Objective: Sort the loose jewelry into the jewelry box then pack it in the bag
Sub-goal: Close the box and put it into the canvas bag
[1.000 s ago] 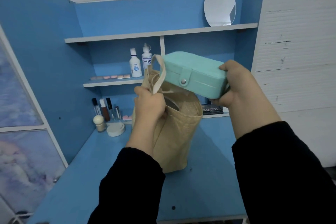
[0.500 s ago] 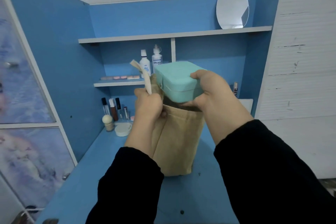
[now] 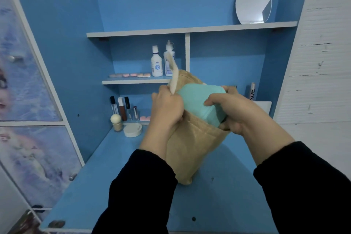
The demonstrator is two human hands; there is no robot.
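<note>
- Two hands work at a tan fabric bag point(image 3: 193, 148) that stands upright on the blue tabletop point(image 3: 114, 167).
- Left hand point(image 3: 167, 108): fingers curled tight on the near-left rim of the bag, pinching the pale strap point(image 3: 173, 74), which rises above the fist.
- Right hand point(image 3: 233, 112): clamped on the right end of the mint-green jewelry box point(image 3: 199, 100), thumb on its upper face.
- Jewelry box: lid closed, tilted, lower end inside the bag mouth, upper part protruding between the two hands.
- Middle shelf: two white bottles point(image 3: 156, 62) side by side with blue label marks; the print cannot be read. A row of pink pans point(image 3: 130, 75) lies to their left.
- Rear right: a slim upright tube point(image 3: 252, 91) with vertical lettering; only "OVE" is legible.
- Rear left of the tabletop: several lip-product tubes point(image 3: 122, 108), a round-headed applicator point(image 3: 116, 121), and a round white compact point(image 3: 132, 130) just beside it.
- Top shelf: an oval mirror point(image 3: 253, 0) leaning on the back panel.
</note>
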